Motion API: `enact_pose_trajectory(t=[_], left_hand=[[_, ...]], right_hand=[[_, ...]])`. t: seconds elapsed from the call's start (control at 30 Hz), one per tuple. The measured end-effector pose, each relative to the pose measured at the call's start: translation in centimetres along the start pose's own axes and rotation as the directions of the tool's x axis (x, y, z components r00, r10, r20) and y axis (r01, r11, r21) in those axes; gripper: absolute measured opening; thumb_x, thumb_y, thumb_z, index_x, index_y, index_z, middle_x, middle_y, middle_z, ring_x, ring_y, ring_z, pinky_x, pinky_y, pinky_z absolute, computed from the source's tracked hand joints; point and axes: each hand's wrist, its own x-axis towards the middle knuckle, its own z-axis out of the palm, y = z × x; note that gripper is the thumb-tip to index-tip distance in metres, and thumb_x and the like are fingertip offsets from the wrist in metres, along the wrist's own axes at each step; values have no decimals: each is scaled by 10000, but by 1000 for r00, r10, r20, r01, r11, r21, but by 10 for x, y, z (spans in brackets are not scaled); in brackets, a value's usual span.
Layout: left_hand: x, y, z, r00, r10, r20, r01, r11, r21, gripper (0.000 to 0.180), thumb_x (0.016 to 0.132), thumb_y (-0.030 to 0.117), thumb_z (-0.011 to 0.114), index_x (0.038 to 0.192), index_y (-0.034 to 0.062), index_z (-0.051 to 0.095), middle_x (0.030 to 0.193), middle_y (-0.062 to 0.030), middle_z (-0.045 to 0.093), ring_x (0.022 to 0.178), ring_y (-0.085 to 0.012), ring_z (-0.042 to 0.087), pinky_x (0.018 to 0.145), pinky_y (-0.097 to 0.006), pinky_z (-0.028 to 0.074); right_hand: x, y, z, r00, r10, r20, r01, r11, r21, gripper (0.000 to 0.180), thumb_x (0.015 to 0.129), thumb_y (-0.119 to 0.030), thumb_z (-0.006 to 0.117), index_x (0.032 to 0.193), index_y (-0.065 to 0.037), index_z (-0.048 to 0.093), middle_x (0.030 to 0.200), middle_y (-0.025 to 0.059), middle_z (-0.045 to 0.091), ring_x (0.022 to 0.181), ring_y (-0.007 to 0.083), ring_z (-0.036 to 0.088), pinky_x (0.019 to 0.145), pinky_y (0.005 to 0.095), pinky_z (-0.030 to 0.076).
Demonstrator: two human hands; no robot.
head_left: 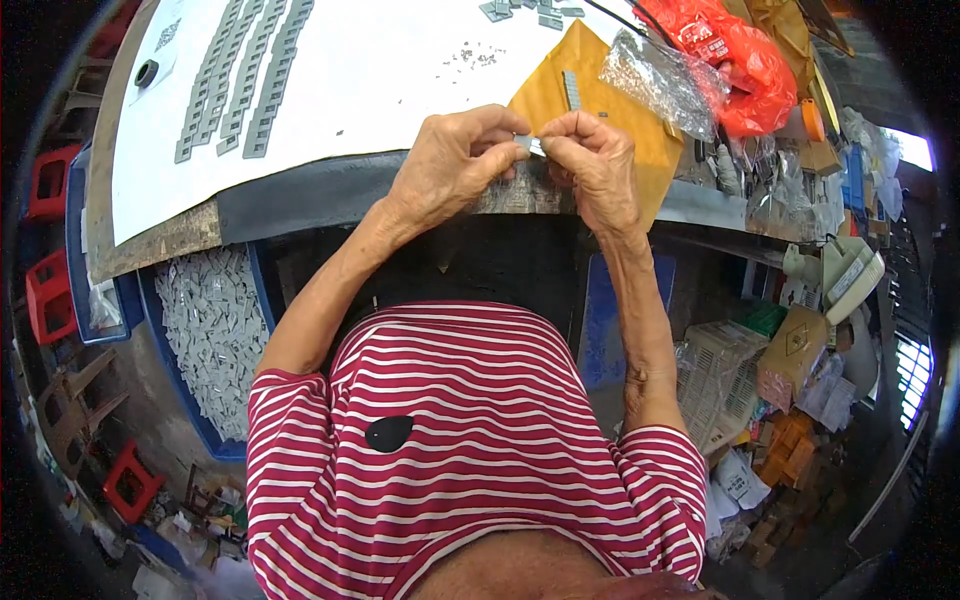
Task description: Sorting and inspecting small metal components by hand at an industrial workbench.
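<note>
My left hand (455,160) and my right hand (597,168) meet above the front edge of the table. A small pale grey piece (524,143), seemingly plastic, is pinched between the fingertips of both; fingers cover much of it. Just beyond my right hand, a narrow grey strip (571,90) lies on a yellow-brown paper sheet (540,88). Long rows of grey rectangular parts (268,100) are laid out on the white table surface (350,90) to the left. Tiny dark bits (472,58) are scattered farther back.
A red plastic bag (745,75) and a clear plastic bag (660,80) crowd the right. More grey parts (545,14) lie at the back. A dark ring (147,73) sits far left. Below the table stands a blue bin (262,290) full of grey pieces (212,330).
</note>
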Motion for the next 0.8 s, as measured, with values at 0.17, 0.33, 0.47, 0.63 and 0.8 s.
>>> enact_pose_trajectory(t=[0.17,0.33,0.47,0.63,0.8], left_hand=[[7,5,-13,963,248,109,-271,866,421,179,776,61,599,944,-2,600,744,-100,634,656,-149,600,591,-250,472],[13,8,-26,948,290,133,-317,805,501,189,762,59,603,937,-10,589,774,-149,622,660,-226,605,597,-302,474],[20,8,-47,956,281,86,-281,790,545,186,764,55,603,935,-17,585,795,-143,629,677,-210,604,602,-302,472],[45,-12,-93,958,253,-136,-131,806,578,161,793,87,601,938,20,622,770,-92,651,647,-141,593,582,-240,486],[73,-25,-136,919,304,-253,-21,677,736,189,777,151,610,898,6,617,747,-99,640,625,-147,579,553,-271,468]], right_hand=[[6,-8,5,1000,4,13,-4,998,-61,44,749,-39,590,754,4,583,581,-30,514,477,20,424,433,164,309],[13,-8,3,996,12,93,-4,996,-85,107,795,-71,586,830,29,602,632,3,550,526,53,475,485,177,375],[16,-15,3,993,8,117,-9,1000,5,168,828,-87,554,923,48,583,724,33,568,588,66,503,517,180,392],[2,-32,-5,998,43,49,-42,999,-29,185,831,-68,539,962,61,563,751,49,565,604,69,497,518,170,379],[-12,-35,-22,1000,20,21,-21,999,24,170,829,-55,545,965,46,568,783,54,577,605,73,494,532,175,385]])
